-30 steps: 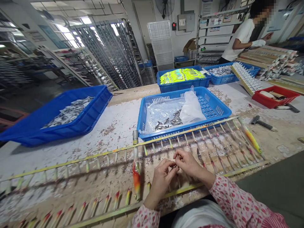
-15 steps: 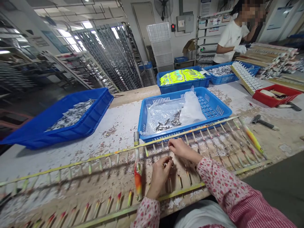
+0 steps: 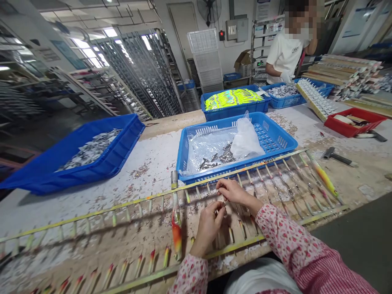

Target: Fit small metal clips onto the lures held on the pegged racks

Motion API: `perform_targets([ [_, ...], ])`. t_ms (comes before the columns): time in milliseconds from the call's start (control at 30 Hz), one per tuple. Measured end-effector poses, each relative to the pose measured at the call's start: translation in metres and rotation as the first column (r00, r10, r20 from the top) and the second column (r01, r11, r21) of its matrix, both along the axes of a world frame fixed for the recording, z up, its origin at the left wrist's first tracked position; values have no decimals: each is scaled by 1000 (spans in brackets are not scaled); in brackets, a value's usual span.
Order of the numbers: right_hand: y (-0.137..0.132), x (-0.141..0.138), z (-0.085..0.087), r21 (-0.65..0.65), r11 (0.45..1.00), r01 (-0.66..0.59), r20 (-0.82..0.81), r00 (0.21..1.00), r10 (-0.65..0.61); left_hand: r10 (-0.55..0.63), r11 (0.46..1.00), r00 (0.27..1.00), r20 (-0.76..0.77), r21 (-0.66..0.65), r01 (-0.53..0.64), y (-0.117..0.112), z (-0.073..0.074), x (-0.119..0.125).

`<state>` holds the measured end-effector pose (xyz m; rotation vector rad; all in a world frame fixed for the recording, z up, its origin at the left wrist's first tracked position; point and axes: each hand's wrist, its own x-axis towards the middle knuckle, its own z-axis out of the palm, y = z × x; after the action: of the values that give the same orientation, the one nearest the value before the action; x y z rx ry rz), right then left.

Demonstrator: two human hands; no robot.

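- Frame of long yellow rails [image 3: 119, 206] lies on the bench [image 3: 370, 171] beneath left hand [image 3: 210, 222] and right hand [image 3: 234, 191], its long axis running left to right.
- The right hand is just beside the far rail [image 3: 260, 164]; the left hand is nearer the near rail [image 3: 232, 248].
- Both curl their fingers inward; whether they pinch anything, I cannot tell.
- Shiny silver metal pieces [image 3: 289, 190] stretch crosswise, right of both hands.
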<state>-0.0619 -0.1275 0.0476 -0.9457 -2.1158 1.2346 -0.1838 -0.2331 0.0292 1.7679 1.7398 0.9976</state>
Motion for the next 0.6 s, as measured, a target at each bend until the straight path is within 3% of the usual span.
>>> perform_targets([
  [100, -23, 12, 4, 189, 979, 77, 51, 995, -88, -48, 999, 993, -110, 7, 49, -3, 1, -10],
  [167, -45, 22, -1, 239, 971, 29, 128, 990, -61, -72, 997, 985, -158, -4, 72, -5, 1, -16],
  [300, -87, 36, -28, 166, 969, -182, 243, 960, 138, -116, 993, 985, -124, -32, 113, -5, 0, -23],
  [433, -101, 32, -52, 142, 980, -141, 151, 981, 119, -128, 991, 989, -75, -53, 124, -5, 3, -24],
  [600, -99, 26, -57, 83, 996, -14, 116, 993, 5, -135, 988, 990, -43, -83, 131, -10, 6, -27],
])
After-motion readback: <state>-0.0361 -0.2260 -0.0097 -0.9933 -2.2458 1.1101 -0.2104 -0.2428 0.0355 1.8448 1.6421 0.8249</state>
